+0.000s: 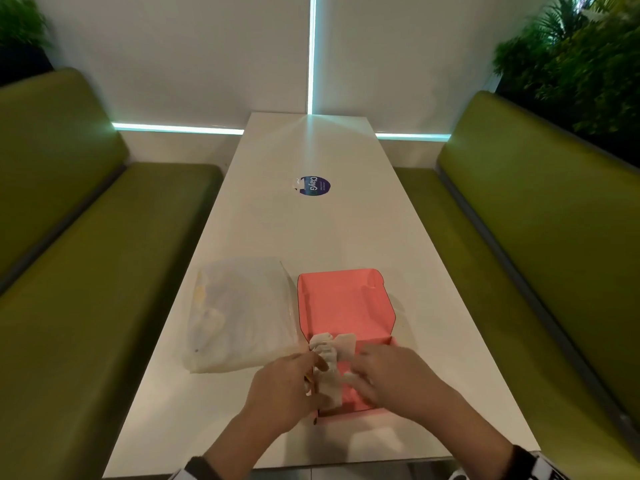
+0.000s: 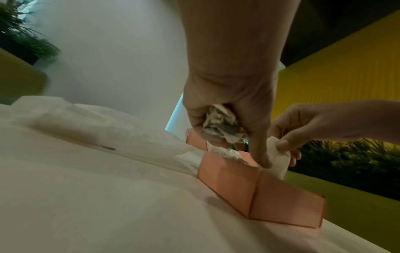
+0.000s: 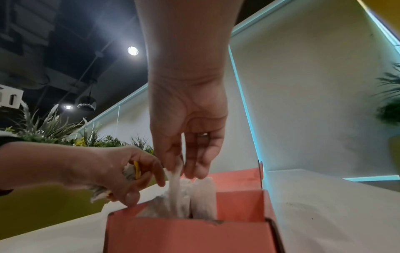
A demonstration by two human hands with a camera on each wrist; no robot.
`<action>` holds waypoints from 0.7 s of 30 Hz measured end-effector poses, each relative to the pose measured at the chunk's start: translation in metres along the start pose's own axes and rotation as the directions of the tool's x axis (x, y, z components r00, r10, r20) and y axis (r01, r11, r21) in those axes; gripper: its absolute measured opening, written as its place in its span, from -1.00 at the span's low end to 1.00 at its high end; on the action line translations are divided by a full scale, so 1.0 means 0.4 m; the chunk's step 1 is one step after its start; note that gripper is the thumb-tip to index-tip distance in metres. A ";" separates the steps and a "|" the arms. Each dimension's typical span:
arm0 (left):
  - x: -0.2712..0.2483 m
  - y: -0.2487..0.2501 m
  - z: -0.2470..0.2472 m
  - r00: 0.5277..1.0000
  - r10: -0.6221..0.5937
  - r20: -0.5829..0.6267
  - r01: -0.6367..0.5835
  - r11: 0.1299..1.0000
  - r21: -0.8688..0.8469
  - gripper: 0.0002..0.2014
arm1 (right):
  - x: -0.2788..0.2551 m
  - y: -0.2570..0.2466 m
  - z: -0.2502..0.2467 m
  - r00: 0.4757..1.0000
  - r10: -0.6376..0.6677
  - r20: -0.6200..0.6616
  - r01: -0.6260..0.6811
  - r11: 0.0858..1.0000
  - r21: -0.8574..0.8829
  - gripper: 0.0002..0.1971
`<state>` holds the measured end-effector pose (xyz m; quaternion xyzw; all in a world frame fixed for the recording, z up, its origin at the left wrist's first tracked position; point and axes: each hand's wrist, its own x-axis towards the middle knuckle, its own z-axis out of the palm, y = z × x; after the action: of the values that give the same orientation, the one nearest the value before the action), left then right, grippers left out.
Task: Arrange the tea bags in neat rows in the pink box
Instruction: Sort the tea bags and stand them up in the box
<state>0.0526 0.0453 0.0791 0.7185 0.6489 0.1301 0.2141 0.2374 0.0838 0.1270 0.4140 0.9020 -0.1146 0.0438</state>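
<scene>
Near edge: left hand [image 1: 284, 393], fingers curled round a crumpled bunch of tea bags [image 2: 220, 126] with a yellow tag showing, index finger pointing down at the near left rim of the pink box [image 1: 346, 306]. The hand covers the box's near left corner in the head view.

Beside it: right hand [image 1: 384, 372], over the near half of the box, thumb and fingertips [image 3: 194, 171] pinched together on the top of one white tea bag [image 3: 175, 184] that stands upright inside. The hand hides much of the box floor beneath it.

In the box: a row of tea bags [image 1: 327, 362] standing on edge along the left wall, near to middle; one flatter bag leans just right of the row. Right part of the floor bare pink.

Box lid: hinged open, lying flat on the far side, side flaps upright.

Left of the box, touching its left wall: clear plastic bag [image 1: 239, 313], lying flat, contents pale and blurred; cannot tell what remains inside.

All on a long white table [image 1: 311, 237].

Mid table, well apart from the box: round dark blue sticker [image 1: 314, 186] with white lettering.

Either side: green padded benches [image 1: 86, 271].

Far: white wall panels with lit blue seams; plants [image 1: 581, 64] behind the bench backs.
</scene>
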 end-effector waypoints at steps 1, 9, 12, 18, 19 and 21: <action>-0.002 0.010 0.005 0.999 -0.012 0.036 0.012 1.000 0.002 -0.55 | -0.003 0.001 0.007 0.998 -0.043 0.050 0.044 0.999 -0.012 -0.72; 0.006 0.042 0.031 0.990 -0.092 0.105 0.077 0.987 0.141 -0.56 | 0.001 0.001 0.070 0.980 -0.060 0.191 0.019 0.977 0.210 -0.73; 0.009 0.047 0.032 0.987 -0.111 0.113 0.093 0.984 0.153 -0.61 | -0.003 -0.006 0.083 0.973 -0.044 0.228 -0.030 0.949 0.313 -0.81; 0.004 0.053 0.033 0.990 -0.107 0.089 0.101 0.993 0.067 -0.63 | -0.003 -0.014 0.106 0.982 0.017 0.186 -0.089 0.918 0.386 -0.76; 0.003 0.054 0.033 0.991 -0.108 0.082 0.104 0.993 0.057 -0.63 | -0.003 -0.010 0.112 0.982 0.014 0.191 -0.088 0.919 0.385 -0.77; 0.001 0.053 0.033 0.992 -0.105 0.066 0.102 0.994 0.043 -0.63 | -0.004 -0.007 0.120 0.980 -0.011 0.199 -0.074 0.907 0.414 -0.78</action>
<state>0.0772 0.0424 0.0777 0.6919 0.6800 0.0814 0.2285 0.2354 0.0693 0.0814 0.4150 0.8406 -0.3452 0.0447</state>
